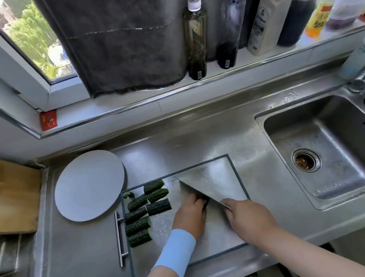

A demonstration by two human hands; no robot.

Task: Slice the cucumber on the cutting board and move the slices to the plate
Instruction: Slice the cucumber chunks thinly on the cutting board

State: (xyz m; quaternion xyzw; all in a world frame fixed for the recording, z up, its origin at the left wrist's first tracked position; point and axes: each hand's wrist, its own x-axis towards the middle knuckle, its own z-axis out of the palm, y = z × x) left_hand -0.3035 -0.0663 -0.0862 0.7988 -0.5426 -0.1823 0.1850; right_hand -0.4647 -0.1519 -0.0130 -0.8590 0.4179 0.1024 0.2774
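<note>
1. the right hand (pixel 248 218) is wrapped round the handle of the cleaver (pixel 208 182), its blade angled away over the board; the left hand (pixel 190 212) (a pale blue wristband (pixel 173 251) behind it) curls its fingers onto a dark cucumber piece (pixel 205 200) right against the blade.
2. to cut well, i'd tuck those fingertips back, let the knuckles guide the flat of the blade, and press straight down; the steel-looking cutting board (pixel 217 236) may let the piece slide.
3. several cut chunks (pixel 138 214) lie along the board's left side; none is on the plate (pixel 89 185), which sits just beyond the board's far-left corner.
4. the counter (pixel 77 264) is steel; a sink (pixel 337 148) is set in it to the right; furthest back, bottles (pixel 197 36) and a dark cloth (pixel 124 39) sit at the sill by a window (pixel 23 32).
</note>
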